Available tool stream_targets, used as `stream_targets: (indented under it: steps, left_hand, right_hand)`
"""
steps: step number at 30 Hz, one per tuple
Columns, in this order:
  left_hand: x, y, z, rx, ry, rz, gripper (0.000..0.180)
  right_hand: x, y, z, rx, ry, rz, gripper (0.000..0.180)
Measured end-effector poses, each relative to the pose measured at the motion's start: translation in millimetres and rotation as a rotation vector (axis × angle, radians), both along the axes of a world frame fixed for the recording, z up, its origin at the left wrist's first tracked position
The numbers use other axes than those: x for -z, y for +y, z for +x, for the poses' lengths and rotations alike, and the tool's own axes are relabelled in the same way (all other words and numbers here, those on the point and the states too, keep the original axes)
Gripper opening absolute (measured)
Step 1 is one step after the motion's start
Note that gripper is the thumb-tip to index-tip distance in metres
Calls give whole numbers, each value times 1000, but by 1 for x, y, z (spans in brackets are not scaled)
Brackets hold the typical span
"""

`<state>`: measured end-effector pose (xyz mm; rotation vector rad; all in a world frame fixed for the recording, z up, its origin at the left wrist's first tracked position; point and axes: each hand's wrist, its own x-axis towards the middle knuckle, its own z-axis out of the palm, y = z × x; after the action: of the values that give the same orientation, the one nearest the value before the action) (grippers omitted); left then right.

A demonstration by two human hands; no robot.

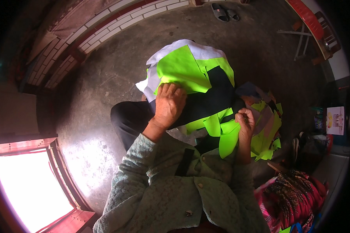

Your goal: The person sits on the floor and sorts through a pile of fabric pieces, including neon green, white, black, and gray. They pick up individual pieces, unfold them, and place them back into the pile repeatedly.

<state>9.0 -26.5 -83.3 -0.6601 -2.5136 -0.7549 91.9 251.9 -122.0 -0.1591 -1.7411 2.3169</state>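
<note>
Across my lap lies a heap of cloth, with white, black and neon green pieces. On top of it a neon green fabric piece [182,70] is spread out. My left hand [170,104] has its fingers curled down over the near edge of that piece, closed on it. To the right, my right hand [245,122] is raised and closed, thumb and fingers drawn together; what it holds, if anything, is hidden. A loose neon green strip [229,138] hangs right beside the right hand and partly behind it.
Neon green and grey scraps [266,132] are piled at my right. Near them are a pink patterned cloth [295,198] and a white printed box [335,120]. Grey sandals [220,13] lie on the concrete floor [105,77]. A red stool-like seat [307,17] stands far right.
</note>
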Motion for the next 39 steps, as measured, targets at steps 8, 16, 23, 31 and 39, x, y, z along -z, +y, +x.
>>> stream_targets:
  steps: [8, 16, 23, 31, 39]
  left_hand:
    - [-51, -23, 10, 76, 10, 10, 19]
    - [-43, -28, 29, 247, -138, -89, 18]
    - [-21, -27, 37, 101, -187, 52, 17]
    - [3, -43, 17, -374, -97, 148, 26]
    - [29, -43, -6, -368, -114, 35, 41]
  right_hand:
    - [-3, -1, 0, 11, -7, 2, 16]
    - [3, 2, 0, 10, -4, 9, 17]
    - [2, 1, 0, 17, -17, 0, 18]
    - [4, 4, 0, 11, -13, -5, 17]
    - [5, 3, -1, -10, -6, -36, 16]
